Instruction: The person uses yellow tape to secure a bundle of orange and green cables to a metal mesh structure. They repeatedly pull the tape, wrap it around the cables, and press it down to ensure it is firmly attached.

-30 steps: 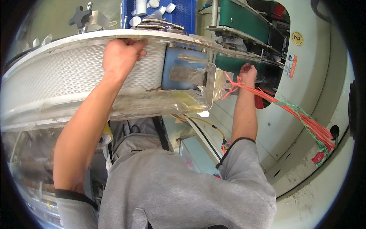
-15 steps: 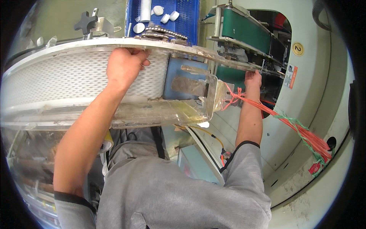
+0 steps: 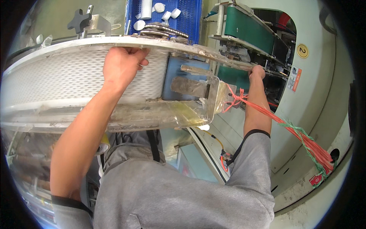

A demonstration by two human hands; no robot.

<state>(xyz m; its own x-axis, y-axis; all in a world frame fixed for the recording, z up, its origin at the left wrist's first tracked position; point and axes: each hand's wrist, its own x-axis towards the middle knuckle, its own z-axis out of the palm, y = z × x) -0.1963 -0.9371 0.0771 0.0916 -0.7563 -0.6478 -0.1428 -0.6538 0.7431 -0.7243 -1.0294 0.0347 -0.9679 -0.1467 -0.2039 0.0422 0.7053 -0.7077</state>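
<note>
A long curved guide rail [image 3: 179, 46], pale and partly clear, runs over a white textured conveyor belt [image 3: 49, 78]. My left hand [image 3: 124, 65] is closed just under the rail, its fingers curled against the lower edge. Whatever they pinch there is hidden. My right hand [image 3: 257, 71] reaches to the rail's far right end, by the machine opening, its fingers closed around the rail and partly out of sight. Between my arms, a clear plastic guard [image 3: 152, 116] with a bent end edges the near side of the belt.
Orange and green twine [image 3: 301, 137] stretches from the guard's end to the machine wall. Behind the rail sits a blue crate [image 3: 183, 19] holding white round pieces. A green belt [image 3: 249, 28] stands at the opening. A black star knob [image 3: 79, 21] is clamped at left.
My right hand has risen slightly and shifted right at the rail's end. My left hand stays closed beneath the rail. The whole view has shifted a little.
</note>
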